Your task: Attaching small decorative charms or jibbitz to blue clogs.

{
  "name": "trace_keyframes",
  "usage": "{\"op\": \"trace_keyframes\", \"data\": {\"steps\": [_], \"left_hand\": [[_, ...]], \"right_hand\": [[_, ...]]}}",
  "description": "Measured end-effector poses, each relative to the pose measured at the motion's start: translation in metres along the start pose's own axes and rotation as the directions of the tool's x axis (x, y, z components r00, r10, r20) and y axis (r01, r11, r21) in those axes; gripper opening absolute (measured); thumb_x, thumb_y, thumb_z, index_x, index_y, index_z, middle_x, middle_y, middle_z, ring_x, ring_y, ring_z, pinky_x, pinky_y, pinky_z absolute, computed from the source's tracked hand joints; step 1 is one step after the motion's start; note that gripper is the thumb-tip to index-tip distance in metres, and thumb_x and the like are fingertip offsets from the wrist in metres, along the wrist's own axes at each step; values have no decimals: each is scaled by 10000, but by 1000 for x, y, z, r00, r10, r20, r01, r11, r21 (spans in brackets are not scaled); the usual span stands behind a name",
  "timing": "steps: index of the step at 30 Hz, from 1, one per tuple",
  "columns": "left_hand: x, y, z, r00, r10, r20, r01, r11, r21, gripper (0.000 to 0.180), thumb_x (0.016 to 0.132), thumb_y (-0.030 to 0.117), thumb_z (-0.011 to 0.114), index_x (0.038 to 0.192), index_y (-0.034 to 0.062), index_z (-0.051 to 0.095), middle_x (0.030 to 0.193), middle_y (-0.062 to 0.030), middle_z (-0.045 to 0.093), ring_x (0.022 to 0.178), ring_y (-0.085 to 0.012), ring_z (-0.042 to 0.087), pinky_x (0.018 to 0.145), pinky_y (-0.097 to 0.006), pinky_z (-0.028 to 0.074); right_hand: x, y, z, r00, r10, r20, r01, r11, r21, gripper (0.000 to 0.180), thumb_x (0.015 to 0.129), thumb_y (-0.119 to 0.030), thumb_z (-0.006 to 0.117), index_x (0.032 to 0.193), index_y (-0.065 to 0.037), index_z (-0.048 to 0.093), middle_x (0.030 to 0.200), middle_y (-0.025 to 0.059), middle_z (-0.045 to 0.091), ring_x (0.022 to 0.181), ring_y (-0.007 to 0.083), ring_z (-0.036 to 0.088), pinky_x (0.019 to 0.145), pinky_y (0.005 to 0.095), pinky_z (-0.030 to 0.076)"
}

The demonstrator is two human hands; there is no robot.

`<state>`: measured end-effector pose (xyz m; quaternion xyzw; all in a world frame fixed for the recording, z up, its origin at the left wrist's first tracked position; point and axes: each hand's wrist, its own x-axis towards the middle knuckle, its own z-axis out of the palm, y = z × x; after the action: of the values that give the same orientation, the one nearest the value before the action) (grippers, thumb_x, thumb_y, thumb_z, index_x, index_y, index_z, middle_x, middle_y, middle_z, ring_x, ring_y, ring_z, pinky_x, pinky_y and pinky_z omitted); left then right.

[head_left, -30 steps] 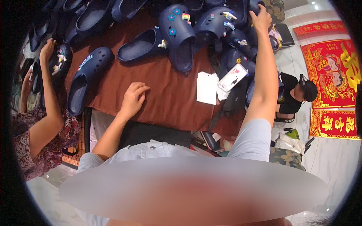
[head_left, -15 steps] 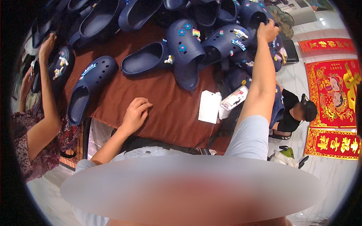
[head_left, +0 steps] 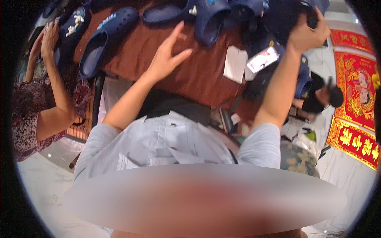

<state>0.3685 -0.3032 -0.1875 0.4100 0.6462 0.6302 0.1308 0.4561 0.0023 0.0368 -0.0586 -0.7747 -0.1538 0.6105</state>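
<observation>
My right hand (head_left: pixel 308 35) is closed on the edge of a dark blue clog (head_left: pixel 282 18) at the far right of the table; motion blurs its shape. My left hand (head_left: pixel 170 59) hovers over the brown cloth (head_left: pixel 158 97), thumb and fingers apart, holding nothing. Just beyond it lies a blue clog (head_left: pixel 162 15) on its sole. Right of that, another clog (head_left: pixel 208 29) points its open heel toward me. A clog with holes and a charm (head_left: pixel 94 51) rests at the left of the cloth.
A white paper tag (head_left: pixel 235 63) and a picture card (head_left: pixel 263 59) lie near the right edge. At left, a co-worker's hands (head_left: pixel 47 39) are beside a clog with white charms (head_left: pixel 73 29). A person in a dark cap (head_left: pixel 336 95) and red banners (head_left: pixel 355 87) are at right.
My view has tilted, so the table sits higher. My left hand has lifted and spread its fingers. The right hand has come nearer with the clog, from the far pile.
</observation>
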Motion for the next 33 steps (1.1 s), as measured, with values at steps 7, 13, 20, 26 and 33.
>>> {"op": "trace_keyframes", "data": {"steps": [7, 13, 20, 26, 33], "left_hand": [[-26, -11, 7, 995, 28, -94, -52, 963, -265, 1111, 753, 180, 776, 1518, 153, -29, 1419, -179, 358, 1245, -257, 436, 1014, -357, 391], [-59, 4, 1, 995, -89, -51, 70, 949, -307, 1128, 722, 90, 761, 1513, 124, -43, 1418, -183, 363, 1251, -272, 440, 1020, -360, 381], [-53, -20, -26, 949, -225, -218, 152, 940, -307, 1000, 726, 1, 638, 1521, 149, 49, 1355, -193, 433, 1209, -267, 478, 1003, -347, 389], [-45, -57, -57, 936, -210, -284, 251, 961, 118, 915, 767, 168, 630, 1513, 119, 103, 1304, -228, 479, 1175, -310, 513, 979, -358, 405], [-37, -37, -65, 906, -343, -249, 416, 829, 374, 889, 749, 223, 606, 1501, 101, 147, 1152, -303, 587, 1088, -409, 581, 949, -399, 433]], "right_hand": [[-164, -196, -69, 954, 254, 159, -280, 945, 170, 537, 535, -25, 746, 1056, -144, 689, 922, 142, 471, 835, 331, 493, 759, 393, 428], [-219, -229, -83, 916, 332, 226, -375, 909, 182, 502, 616, -57, 788, 1100, -130, 676, 947, 140, 480, 851, 314, 498, 735, 392, 440], [-235, -238, -99, 888, 147, 436, -285, 920, 270, 403, 691, -112, 755, 1088, -108, 684, 957, 136, 495, 865, 306, 510, 722, 379, 457], [-252, -261, -101, 735, 147, 661, -339, 925, 171, 273, 735, -80, 663, 1007, -80, 686, 1000, 131, 538, 913, 298, 530, 761, 382, 468], [-222, -248, -100, 617, 429, 660, -746, 585, 317, 216, 775, -127, 721, 973, -57, 669, 824, 109, 560, 822, 297, 553, 769, 384, 463]]}}
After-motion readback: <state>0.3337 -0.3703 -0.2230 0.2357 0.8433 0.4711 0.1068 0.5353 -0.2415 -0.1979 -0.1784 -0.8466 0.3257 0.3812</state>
